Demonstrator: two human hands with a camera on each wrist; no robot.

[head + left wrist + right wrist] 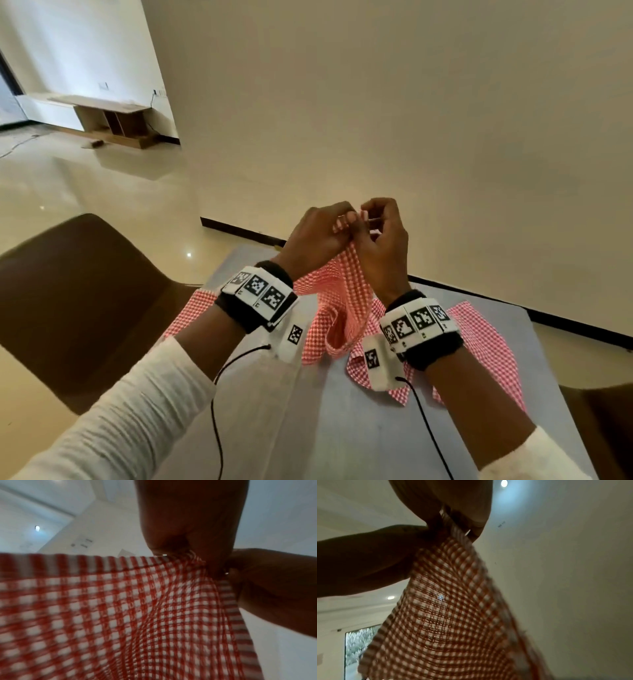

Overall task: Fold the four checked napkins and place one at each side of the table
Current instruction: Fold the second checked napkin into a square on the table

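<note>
We observe the left hand (317, 236) and right hand (385, 236), fingertips meeting, pinching one checked napkin (346, 294) by its top; its long axis hangs straight down from the fingers toward the table (342, 428).

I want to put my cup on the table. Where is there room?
The near part of the grey table, between the two arms, is bare apart from thin black wires. The middle and right are crowded with checked napkins; another lies at the left edge. Both hands hold one napkin up above the middle.
</note>
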